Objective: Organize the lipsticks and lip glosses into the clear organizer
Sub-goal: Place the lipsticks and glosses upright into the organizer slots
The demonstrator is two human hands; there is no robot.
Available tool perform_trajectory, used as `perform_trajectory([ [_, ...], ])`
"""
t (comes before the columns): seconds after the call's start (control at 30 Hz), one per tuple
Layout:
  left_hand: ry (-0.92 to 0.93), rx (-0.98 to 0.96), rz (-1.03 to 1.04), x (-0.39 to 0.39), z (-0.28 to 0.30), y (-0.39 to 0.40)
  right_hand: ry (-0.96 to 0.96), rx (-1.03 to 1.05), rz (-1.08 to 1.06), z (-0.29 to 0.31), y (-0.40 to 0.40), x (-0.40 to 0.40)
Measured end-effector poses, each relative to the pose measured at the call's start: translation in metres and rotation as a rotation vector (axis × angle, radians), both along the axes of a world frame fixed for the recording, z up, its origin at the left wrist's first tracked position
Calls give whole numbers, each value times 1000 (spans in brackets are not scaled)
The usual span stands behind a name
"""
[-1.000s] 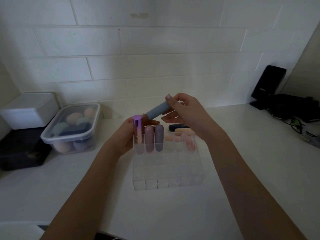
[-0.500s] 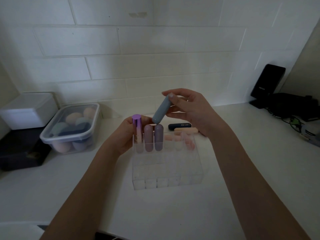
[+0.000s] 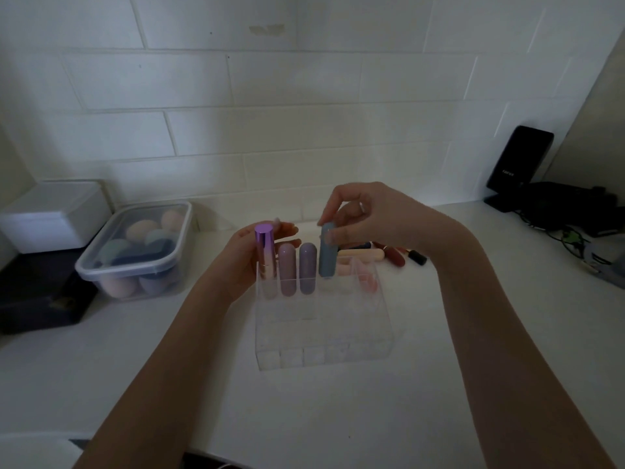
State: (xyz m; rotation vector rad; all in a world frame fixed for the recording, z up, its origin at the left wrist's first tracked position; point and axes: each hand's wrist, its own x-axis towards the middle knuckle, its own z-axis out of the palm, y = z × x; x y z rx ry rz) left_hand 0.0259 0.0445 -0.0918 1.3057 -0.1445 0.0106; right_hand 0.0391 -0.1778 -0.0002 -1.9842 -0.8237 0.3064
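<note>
A right hand (image 3: 368, 218) is pinching the top of a grey-blue rounded lipstick tube (image 3: 327, 251), holding it upright over the back row of a clear acrylic gridded organizer (image 3: 324, 336) near the white tabletop's (image 3: 456, 350) middle. The left hand (image 3: 252, 257), fingers relaxed and spread, is resting against the organizer's back left corner beside a metallic purple-capped tube (image 3: 265, 257). A black stand (image 3: 517, 165) at the back right corner bears small, unreadable lettering.

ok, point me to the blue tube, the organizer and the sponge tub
blue tube (image 3: 327, 257): head view, mid-body below the fingers.
organizer (image 3: 324, 355): head view, front wall.
sponge tub (image 3: 101, 262): head view, near lid rim.
</note>
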Motion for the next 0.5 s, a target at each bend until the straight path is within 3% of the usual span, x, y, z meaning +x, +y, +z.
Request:
perform_trajectory([
  [0.1, -8, 1, 4, 2, -1, 1, -23, -165, 50, -3, 3, -4],
  [0.27, 4, 29, 4, 2, -2, -1, -76, -225, -15, -4, -2, 0],
  [0.4, -8, 131, 63, 4, -3, -5, -139, -174, -305, -20, -20, 23],
  [0.5, 25, 291, 58, 5, -5, -8, -163, -284, -483, -47, -33, 34],
])
